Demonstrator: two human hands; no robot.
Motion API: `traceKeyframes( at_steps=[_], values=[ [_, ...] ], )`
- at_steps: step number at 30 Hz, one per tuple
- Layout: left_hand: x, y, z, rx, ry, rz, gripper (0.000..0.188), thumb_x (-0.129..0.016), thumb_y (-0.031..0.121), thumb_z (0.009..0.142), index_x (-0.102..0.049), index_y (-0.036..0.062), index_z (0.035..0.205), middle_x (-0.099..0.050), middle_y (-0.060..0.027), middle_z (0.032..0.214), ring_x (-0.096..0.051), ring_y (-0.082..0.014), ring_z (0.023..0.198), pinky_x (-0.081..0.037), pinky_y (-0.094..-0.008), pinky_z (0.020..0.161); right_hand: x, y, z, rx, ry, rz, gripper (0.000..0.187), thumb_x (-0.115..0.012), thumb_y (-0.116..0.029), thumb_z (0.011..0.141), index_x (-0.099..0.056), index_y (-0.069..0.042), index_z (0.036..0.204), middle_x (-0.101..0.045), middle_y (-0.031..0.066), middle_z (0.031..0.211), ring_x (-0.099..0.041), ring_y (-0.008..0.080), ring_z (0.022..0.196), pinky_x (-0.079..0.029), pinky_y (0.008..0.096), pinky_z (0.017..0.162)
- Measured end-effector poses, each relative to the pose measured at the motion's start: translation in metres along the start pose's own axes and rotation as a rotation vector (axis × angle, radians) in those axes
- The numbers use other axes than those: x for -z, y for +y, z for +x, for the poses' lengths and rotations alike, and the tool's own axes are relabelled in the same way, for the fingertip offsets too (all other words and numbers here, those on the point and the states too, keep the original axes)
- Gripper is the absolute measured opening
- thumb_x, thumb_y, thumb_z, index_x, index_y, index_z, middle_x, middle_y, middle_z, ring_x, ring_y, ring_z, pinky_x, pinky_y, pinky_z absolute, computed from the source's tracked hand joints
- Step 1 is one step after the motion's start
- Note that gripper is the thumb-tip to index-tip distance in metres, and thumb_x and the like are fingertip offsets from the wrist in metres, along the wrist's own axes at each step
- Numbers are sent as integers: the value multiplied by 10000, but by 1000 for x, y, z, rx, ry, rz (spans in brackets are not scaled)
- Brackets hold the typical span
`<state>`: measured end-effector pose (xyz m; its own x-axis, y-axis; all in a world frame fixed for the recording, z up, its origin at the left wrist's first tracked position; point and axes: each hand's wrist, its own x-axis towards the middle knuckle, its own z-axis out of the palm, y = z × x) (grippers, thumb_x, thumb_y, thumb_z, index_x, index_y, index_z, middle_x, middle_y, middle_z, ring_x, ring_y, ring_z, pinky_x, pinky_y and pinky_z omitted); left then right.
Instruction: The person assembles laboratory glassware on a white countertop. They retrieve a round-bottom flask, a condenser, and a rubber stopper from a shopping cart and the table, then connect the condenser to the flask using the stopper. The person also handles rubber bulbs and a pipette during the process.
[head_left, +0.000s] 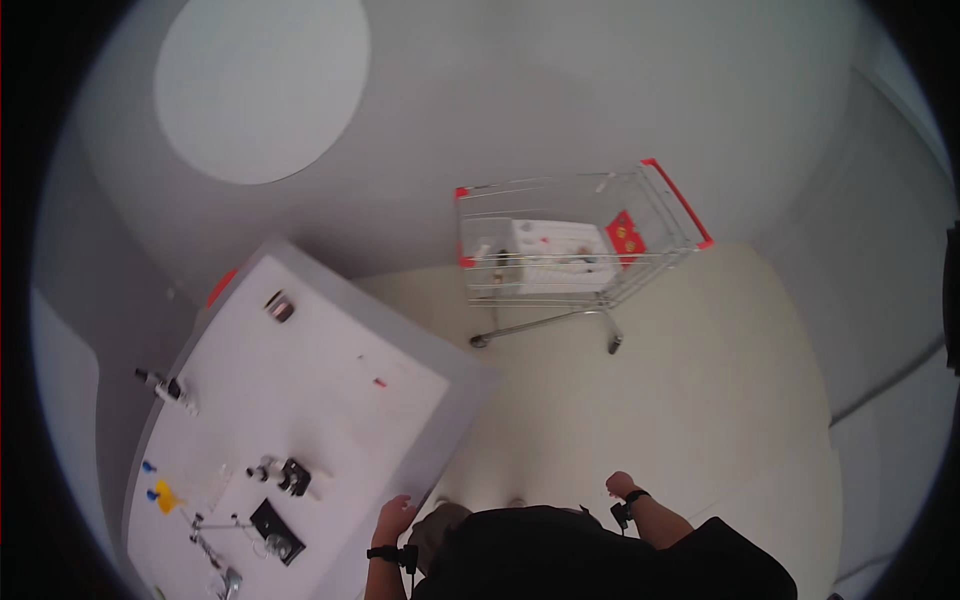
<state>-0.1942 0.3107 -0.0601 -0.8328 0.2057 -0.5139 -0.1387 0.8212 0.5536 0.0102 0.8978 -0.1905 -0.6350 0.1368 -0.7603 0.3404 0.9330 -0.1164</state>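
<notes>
My left hand (397, 514) hangs beside the near right edge of a white-topped table (330, 400), with its fingers slightly apart and nothing in it. My right hand (620, 485) is over the floor on the other side of my body, fingers curled in, and no object shows in it. Each wrist wears a black strap with a small device. Nearest to my left hand on the table are a black-and-white microscope (292, 477) and a flat black base (278, 533) with a clear glass-like piece on it.
A wire shopping cart (560, 310) with red trim stands ahead, holding a white tray (565, 235) and a red item (625, 238). Farther along the table lie a small dark box (280, 306), a second microscope-like instrument (167, 389), a yellow piece (166, 497) and a metal stand (205, 527).
</notes>
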Motion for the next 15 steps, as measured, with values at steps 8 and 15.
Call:
traceKeyframes(
  at_steps=[8,15],
  values=[
    [-6,137,152,-342,196,110,379,-630,207,825,-594,47,1167,-623,-193,1121,-580,-369,1049,-475,-461,902,-78,106,11,-78,-251,340,193,-540,-177,868,-693,-106,774,-687,11,686,-681,164,645,-523,330,564],
    [-28,260,304,-415,275,71,239,-607,153,823,-630,46,1035,-633,-173,999,-593,-369,966,-485,-462,842,14,182,10,-472,-268,1745,249,-446,-106,922,-520,-68,688,-542,78,612,-548,206,499,-432,346,442]
  ],
)
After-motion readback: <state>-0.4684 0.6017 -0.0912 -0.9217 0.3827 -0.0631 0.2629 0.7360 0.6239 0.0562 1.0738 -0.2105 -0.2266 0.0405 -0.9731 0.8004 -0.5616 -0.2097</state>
